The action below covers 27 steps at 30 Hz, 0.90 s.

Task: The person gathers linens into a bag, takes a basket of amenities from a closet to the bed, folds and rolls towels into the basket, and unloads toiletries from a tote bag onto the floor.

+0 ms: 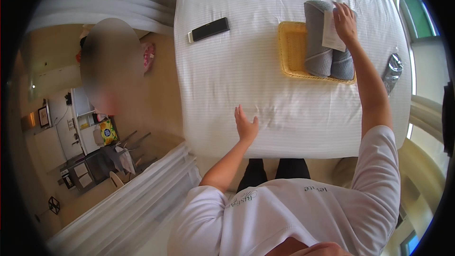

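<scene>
My right hand (346, 22) reaches over a wicker basket (291, 50) on the bed, its fingers stretched out. It lies on a rolled grey towel (342, 65) and the edge of a white card (333, 32). A second rolled grey towel (318, 42) sits beside the first in the basket, and both stick out past its far rim. My left hand (246, 127) hovers over the near part of the white sheet (227, 80), fingers apart, holding nothing.
A black oblong object with a white end (209, 30) lies at the bed's far left. A dark item in clear plastic (392, 71) is near the right edge. Sheer curtains (137, 204) hang on the left, with a blurred person (111, 66) beyond.
</scene>
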Each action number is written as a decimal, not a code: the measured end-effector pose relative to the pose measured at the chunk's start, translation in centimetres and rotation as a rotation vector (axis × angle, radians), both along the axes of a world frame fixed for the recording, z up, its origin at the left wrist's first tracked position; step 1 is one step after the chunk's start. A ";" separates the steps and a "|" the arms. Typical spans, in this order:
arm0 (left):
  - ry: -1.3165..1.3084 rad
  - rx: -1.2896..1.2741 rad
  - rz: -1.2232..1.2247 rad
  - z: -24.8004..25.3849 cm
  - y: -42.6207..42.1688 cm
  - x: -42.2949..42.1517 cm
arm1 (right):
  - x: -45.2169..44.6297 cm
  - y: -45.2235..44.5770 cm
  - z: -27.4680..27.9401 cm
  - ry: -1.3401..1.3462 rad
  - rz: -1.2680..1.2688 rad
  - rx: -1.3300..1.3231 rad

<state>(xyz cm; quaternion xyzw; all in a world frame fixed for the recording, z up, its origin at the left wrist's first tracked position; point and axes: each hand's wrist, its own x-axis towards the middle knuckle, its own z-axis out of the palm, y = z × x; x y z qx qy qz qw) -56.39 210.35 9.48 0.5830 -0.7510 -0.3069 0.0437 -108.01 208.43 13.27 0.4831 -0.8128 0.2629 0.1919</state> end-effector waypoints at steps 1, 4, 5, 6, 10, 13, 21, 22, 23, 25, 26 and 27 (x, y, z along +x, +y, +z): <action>0.008 0.006 0.010 0.8 -0.2 0.7 | 0.8 0.2 0.5 -0.027 -0.074 -0.068; 0.040 -0.033 0.005 2.0 -1.0 5.1 | 6.4 2.4 2.2 -0.124 -0.228 -0.230; 0.025 -0.044 -0.002 2.4 -1.4 7.0 | 9.4 3.6 2.2 -0.174 -0.222 -0.247; 0.006 -0.059 0.014 2.8 -1.7 9.4 | 13.1 4.5 1.7 -0.209 -0.240 -0.258; -0.061 -0.040 0.164 5.1 -2.1 21.2 | 31.2 8.2 -4.2 -0.258 0.010 0.063; -0.090 -0.144 0.216 4.5 -1.5 32.3 | 46.0 9.1 -4.6 -0.440 0.233 0.338; 0.014 -0.155 0.405 7.9 -5.0 55.2 | 67.5 6.1 -5.6 -0.740 0.036 0.812; 0.078 -0.180 0.399 8.9 -6.2 56.8 | 68.3 6.0 -5.4 -0.755 0.035 0.856; 0.145 -0.205 0.393 9.9 -8.1 57.6 | 68.6 5.8 -5.1 -0.767 0.034 0.897; 0.244 -0.237 0.393 11.8 -12.3 58.4 | 69.0 5.6 -4.1 -0.737 -0.018 0.927; 0.275 -0.244 0.401 12.6 -14.6 58.5 | 68.7 5.8 -4.3 -0.738 -0.023 0.928; 0.307 -0.251 0.412 13.1 -16.6 58.7 | 68.1 6.1 -4.9 -0.738 -0.028 0.929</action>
